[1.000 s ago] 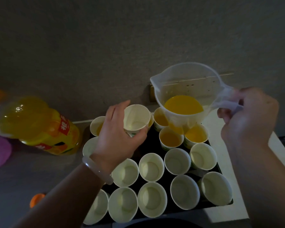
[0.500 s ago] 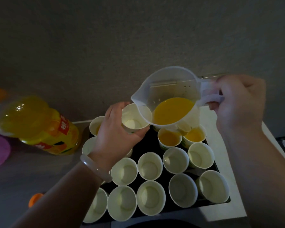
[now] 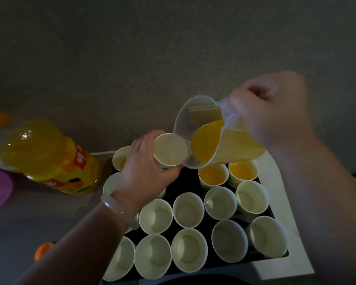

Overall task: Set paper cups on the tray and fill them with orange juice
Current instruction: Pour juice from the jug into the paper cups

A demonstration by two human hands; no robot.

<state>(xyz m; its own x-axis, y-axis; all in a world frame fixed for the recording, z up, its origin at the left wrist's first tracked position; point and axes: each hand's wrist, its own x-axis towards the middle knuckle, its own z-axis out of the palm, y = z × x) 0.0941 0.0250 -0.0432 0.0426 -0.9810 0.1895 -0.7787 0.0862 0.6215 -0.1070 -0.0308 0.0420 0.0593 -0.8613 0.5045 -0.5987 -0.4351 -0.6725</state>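
The left hand (image 3: 144, 173) grips a cup (image 3: 171, 150) above the tray (image 3: 193, 182) — fingers wrapped round its wall. The right hand (image 3: 273, 116) clenches the handle of a jug (image 3: 206, 134), tilted so its spout meets the cup's rim — juice (image 3: 206, 140) sits near the lip. A bottle (image 3: 47, 155) lies on the table (image 3: 29, 223).

Just one head cam, looking forward and steeply down, close over the black tray (image 3: 195, 177) against the wall (image 3: 132, 58).
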